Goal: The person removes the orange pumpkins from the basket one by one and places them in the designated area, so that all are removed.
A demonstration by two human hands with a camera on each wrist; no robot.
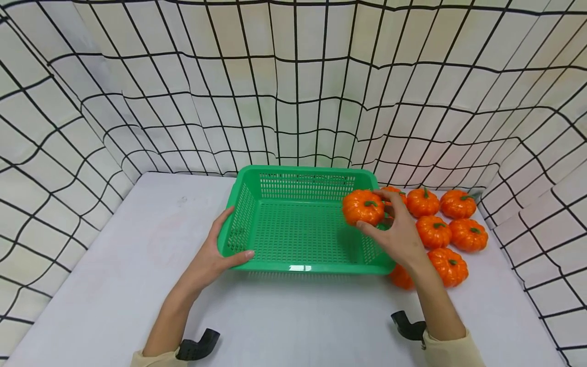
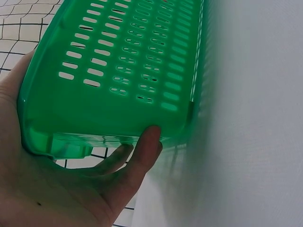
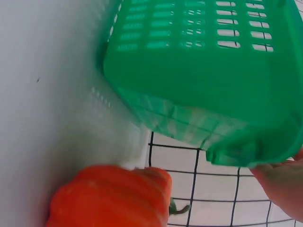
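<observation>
A green perforated basket [image 1: 300,268] stands in the middle of the white table. My left hand [image 1: 219,247] grips its near-left corner, thumb on the front rim and fingers along the left wall. In the left wrist view the thumb [image 2: 144,151] presses the basket's [image 2: 123,71] rim. My right hand [image 1: 395,230] holds an orange pumpkin [image 1: 362,206] with a green stem above the basket's right side. The basket is empty inside.
Several more orange pumpkins [image 1: 458,204] lie on the table right of the basket, one [image 1: 401,278] close to its near-right corner, also seen as a pumpkin [image 3: 109,198] beside the basket [image 3: 213,85]. Grid-patterned white cloth [image 1: 293,102] walls in the table.
</observation>
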